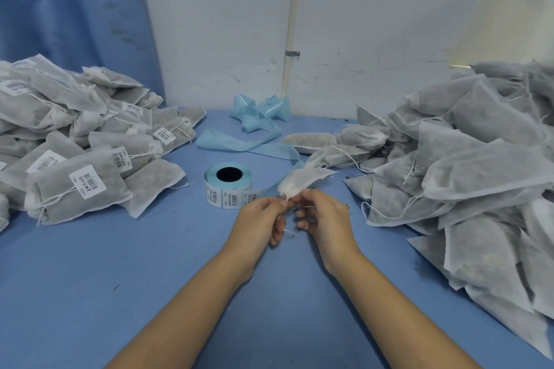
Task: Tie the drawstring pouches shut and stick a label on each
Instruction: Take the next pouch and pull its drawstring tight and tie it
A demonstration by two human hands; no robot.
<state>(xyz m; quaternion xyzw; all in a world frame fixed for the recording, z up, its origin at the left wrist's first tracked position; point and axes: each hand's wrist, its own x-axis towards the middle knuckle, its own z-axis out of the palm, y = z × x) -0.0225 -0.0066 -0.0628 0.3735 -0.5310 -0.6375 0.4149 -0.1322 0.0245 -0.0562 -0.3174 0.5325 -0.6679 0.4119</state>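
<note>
- Head view: the left hand (263, 219) and right hand (322, 219) meet just above the middle of the desk, fingertips facing each other.
- Both hands pinch the gathered neck of a small white non-woven drawstring pouch (302, 180): thumb and forefinger are closed on it and the other fingers are curled below.
- The pouch is lifted off the desk, with its flat body pointing up and away to the right of the hands.
- Bits of thin white drawstring (288, 231) show between the two palms. How it is looped cannot be made out.
- Just beyond the left hand, a roll of white barcode labels on pale blue backing (227, 186) lies on its side, its black core facing up.
- Behind the roll, loose pale blue backing strip (254, 117) curls in a tangle near the white wall (359, 24).
- At the left lies a heap of grey filled pouches bearing barcode labels (75, 141).
- At the right, a larger heap of grey filled pouches shows no visible labels (479, 159).
- Everything sits on the blue-covered desk (150, 278).
</note>
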